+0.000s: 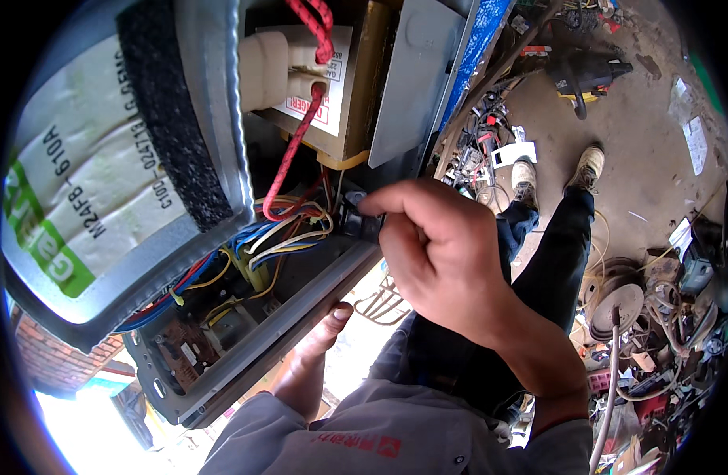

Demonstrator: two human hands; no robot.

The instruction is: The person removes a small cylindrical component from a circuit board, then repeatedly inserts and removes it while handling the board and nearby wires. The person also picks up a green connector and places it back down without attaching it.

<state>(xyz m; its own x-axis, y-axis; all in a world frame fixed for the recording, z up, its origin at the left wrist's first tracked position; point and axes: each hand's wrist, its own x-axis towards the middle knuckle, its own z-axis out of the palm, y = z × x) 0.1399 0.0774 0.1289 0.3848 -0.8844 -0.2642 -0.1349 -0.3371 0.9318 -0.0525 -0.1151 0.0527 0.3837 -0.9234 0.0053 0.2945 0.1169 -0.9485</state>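
An opened appliance, which looks like a microwave oven, has its dark panel housing (281, 297) tilted before me. My left hand (323, 331) grips the lower edge of this panel; its thumb shows and the other fingers are hidden behind. At the panel's upper right end is my right hand (443, 257), with curled fingers and the bent index finger reaching to a small dark part (356, 210). Whatever its fingertips hold is hidden. Blue, white and yellow wires (289, 237) run beside it, and a brown circuit board (188, 348) sits in the panel's lower left.
Above the wires is a transformer (356, 87) with red braided leads (289, 162). A labelled metal part (103, 182) fills the upper left. Beside my legs (550, 253), tools and scrap (657, 317) lie heaped, and a black power tool (585, 75) rests on the floor.
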